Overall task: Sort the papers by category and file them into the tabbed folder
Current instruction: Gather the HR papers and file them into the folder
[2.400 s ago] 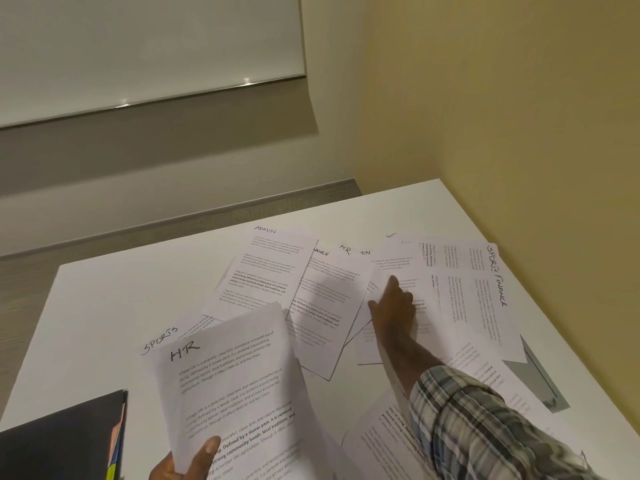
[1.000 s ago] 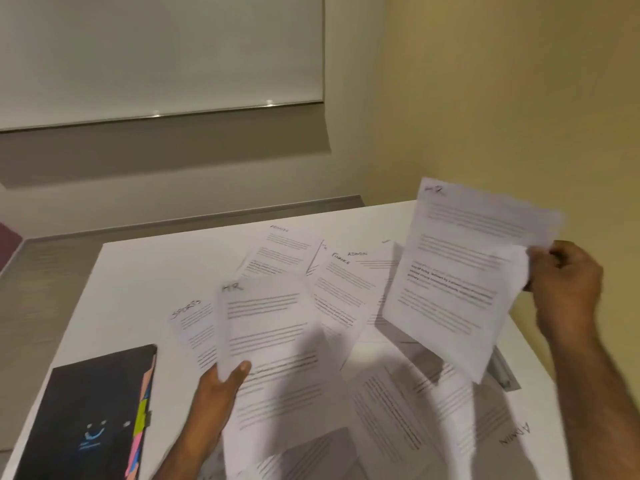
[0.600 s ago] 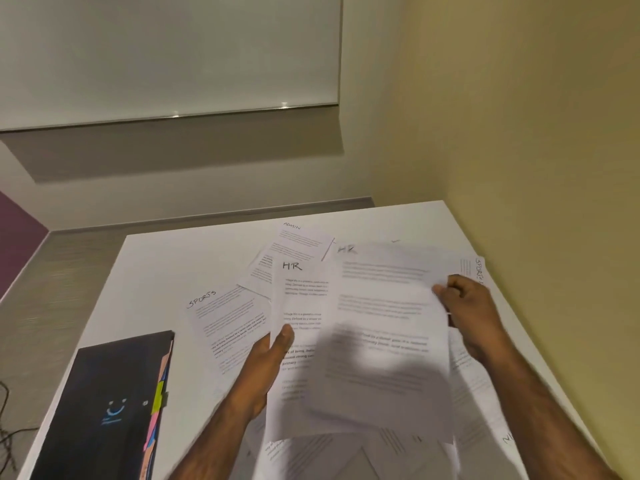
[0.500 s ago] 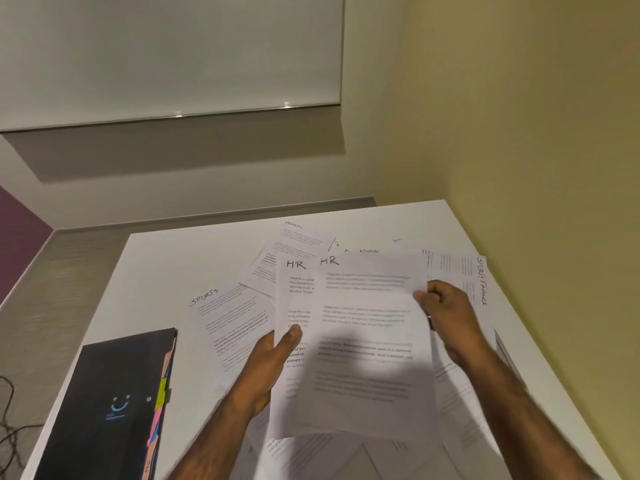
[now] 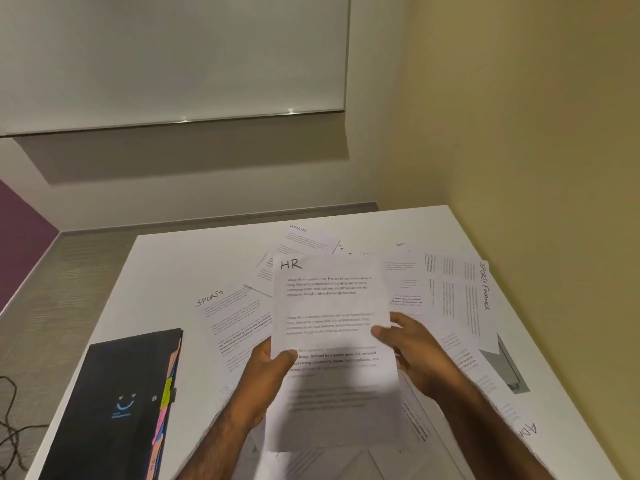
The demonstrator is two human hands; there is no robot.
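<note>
I hold a small stack of white sheets headed HR (image 5: 330, 306) upright above the table. My left hand (image 5: 266, 372) pinches its left edge, thumb on the front. My right hand (image 5: 407, 348) grips the right edge, thumb on the front too. Loose printed sheets lie spread on the white table (image 5: 166, 271): one headed SPORTS (image 5: 235, 317) to the left, one headed ADMIN (image 5: 304, 240) behind, sideways ones marked SPORTS and FINANCE (image 5: 460, 296) at the right. The black tabbed folder (image 5: 114, 407), shut, with coloured tabs on its right edge, lies at the front left.
A yellow wall (image 5: 536, 168) runs along the table's right edge. More sheets lie under my forearms, one marked ADMIN (image 5: 526, 429) at the front right. A grey flat item (image 5: 505, 367) pokes out beneath the right-hand sheets. A dark cable (image 5: 10, 410) lies on the floor at left.
My right hand lifted an HR sheet from the spread and brought it left onto the HR sheet in my left hand. Both sheets are now squared into one stack held by both hands.
</note>
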